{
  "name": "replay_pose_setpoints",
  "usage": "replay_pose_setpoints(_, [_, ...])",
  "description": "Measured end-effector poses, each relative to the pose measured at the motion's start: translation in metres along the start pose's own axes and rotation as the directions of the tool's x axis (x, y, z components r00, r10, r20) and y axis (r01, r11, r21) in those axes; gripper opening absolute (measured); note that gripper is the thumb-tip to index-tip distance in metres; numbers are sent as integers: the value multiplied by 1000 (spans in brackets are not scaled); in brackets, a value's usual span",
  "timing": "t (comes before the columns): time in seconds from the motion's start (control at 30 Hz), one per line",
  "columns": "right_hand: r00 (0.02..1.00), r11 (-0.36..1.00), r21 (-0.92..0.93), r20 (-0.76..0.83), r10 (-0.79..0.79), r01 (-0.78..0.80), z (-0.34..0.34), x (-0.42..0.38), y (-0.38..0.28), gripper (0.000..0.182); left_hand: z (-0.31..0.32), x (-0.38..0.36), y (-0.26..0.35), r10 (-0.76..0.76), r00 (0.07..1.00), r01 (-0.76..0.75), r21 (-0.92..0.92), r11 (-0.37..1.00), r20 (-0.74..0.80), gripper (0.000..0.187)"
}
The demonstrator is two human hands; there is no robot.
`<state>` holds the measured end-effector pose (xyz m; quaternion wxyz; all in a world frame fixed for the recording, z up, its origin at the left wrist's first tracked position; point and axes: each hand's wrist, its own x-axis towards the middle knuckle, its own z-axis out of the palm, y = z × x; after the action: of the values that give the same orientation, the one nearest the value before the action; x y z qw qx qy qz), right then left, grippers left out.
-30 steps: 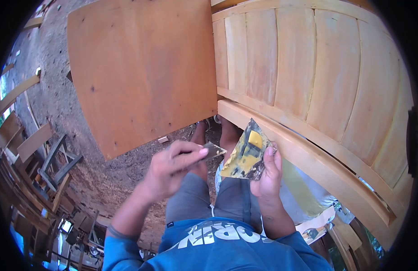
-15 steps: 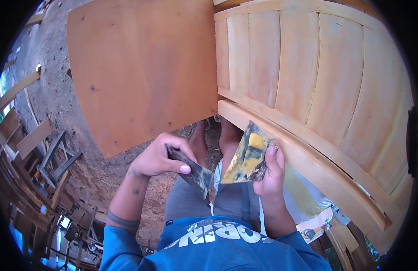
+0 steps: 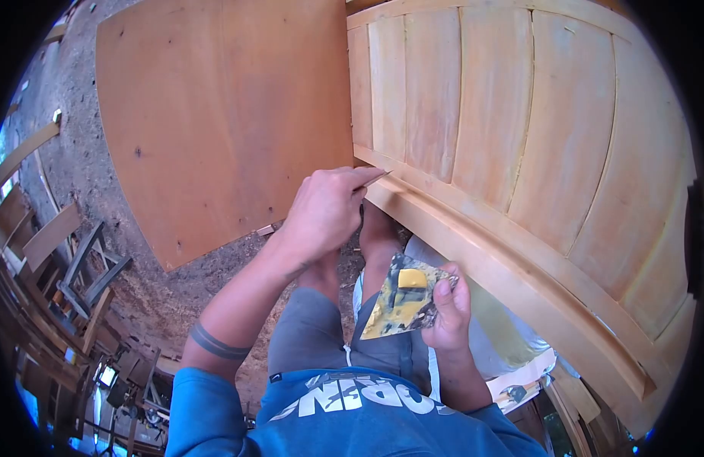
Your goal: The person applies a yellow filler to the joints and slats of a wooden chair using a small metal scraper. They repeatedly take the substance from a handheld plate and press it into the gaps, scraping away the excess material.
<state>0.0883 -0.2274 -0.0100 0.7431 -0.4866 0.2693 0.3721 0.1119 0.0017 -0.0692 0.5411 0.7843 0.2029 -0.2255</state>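
My left hand [image 3: 327,204] reaches out to the near left corner of the slatted wooden panel [image 3: 495,107]. It is closed on a flat scraper [image 3: 379,177], seen almost edge-on, its tip over the panel's frame rail. Lower down, in front of my shorts, my right hand [image 3: 449,306] grips a flat plate [image 3: 390,312] by its right edge. Yellow putty [image 3: 413,279] sits in a thick lump on this plate, with yellow and dark smears around it.
A large orange-brown wooden board [image 3: 222,122] stands to the left, meeting the panel at its left side. The panel's thick front rail [image 3: 512,278] runs diagonally past my right hand. Wooden frames and offcuts [image 3: 93,266] lie on the dirt ground at left.
My left hand has moved up and right with the scraper, from beside the plate to the panel's corner. My right hand has lowered slightly with the plate. The view has shifted a little.
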Motion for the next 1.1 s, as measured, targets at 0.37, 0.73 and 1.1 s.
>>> replay_pose_setpoints(0.37, [999,999,-11,-8,37,-37,-11,-3,2,23,13,8,12,95,994,-79,268,960,-46,34])
replay_pose_setpoints(0.73, [999,998,-56,6,41,-41,-19,-5,10,25,5,14,42,104,993,-118,370,922,56,31])
replay_pose_setpoints(1.1, [1000,989,-147,-2,26,-26,-23,-8,14,29,-17,39,74,34,959,-158,431,888,282,26])
